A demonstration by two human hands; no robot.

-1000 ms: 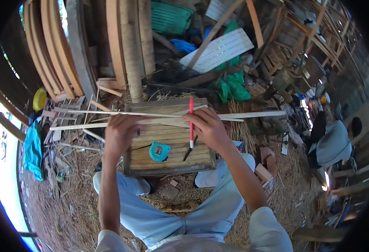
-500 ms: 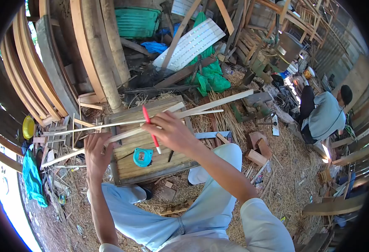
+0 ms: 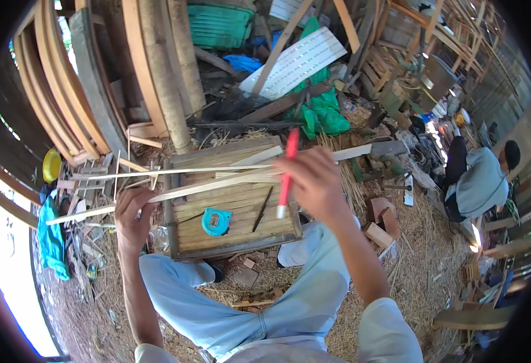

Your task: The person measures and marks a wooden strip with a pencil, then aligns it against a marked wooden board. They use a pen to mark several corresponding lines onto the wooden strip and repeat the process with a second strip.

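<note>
A long, thin wooden strip point(image 3: 217, 184) runs slantwise above a low slatted wooden table point(image 3: 241, 215). Near its left end my left hand point(image 3: 133, 219) is closed around it, thumb and fingers pinching it. My right hand point(image 3: 315, 184) grips a red marker point(image 3: 289, 166), whose white end points down; the hand overlaps the strip's right part. A thinner strip point(image 3: 193, 170) lies just behind, crossing a short wooden piece point(image 3: 256, 156). On the tabletop sit a turquoise tape measure point(image 3: 217, 222) and a slim black stick-like tool point(image 3: 263, 209).
Wood offcuts point(image 3: 380, 224) and shavings cover the floor at right. A person point(image 3: 480, 181) sits farther right. Tall boards point(image 3: 66, 85) lean at the left, behind a yellow bowl point(image 3: 51, 166). A white perforated panel point(image 3: 296, 63) and green plastic sheet point(image 3: 323, 118) lie beyond the table.
My right hand has slid right along the strip with the red marker, uncovering more of the strip's middle. My left hand stays on the left part. The whole view has shifted slightly.
</note>
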